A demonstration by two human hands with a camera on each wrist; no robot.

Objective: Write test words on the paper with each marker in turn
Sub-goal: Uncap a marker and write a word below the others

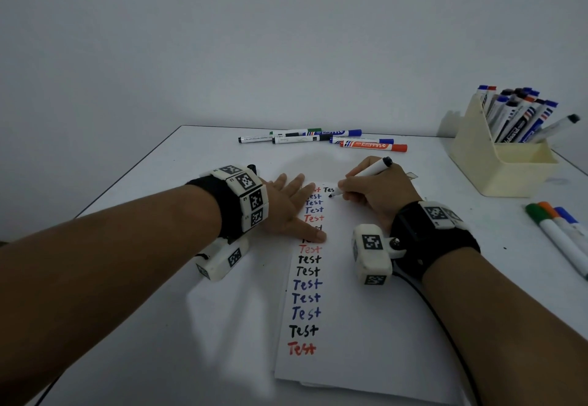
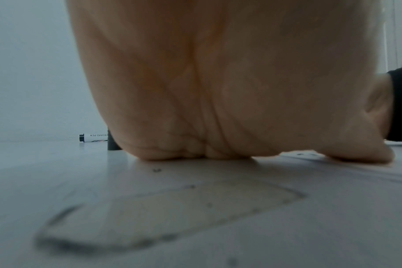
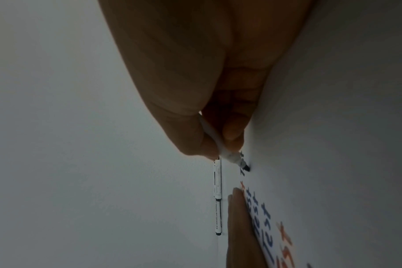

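Observation:
A white sheet of paper (image 1: 350, 326) lies on the table, with a column of "Test" words in black, blue and red down its left side. My left hand (image 1: 294, 206) lies flat with spread fingers on the paper's upper left, covering some words. My right hand (image 1: 375, 189) pinches a white black-ink marker (image 1: 366, 175), whose tip (image 3: 246, 168) touches the paper beside a black "Tes" at the top of a second column. In the right wrist view, thumb and fingers (image 3: 232, 134) grip the marker's barrel (image 3: 215, 141). A black cap (image 2: 112, 143) stands left of my left palm (image 2: 218, 90).
Several capped markers (image 1: 321, 140) lie in a row at the table's far edge. A cream holder (image 1: 499, 157) full of markers stands at the back right. Green, orange and blue markers (image 1: 560, 234) lie at the right edge. A cable runs from my right wrist.

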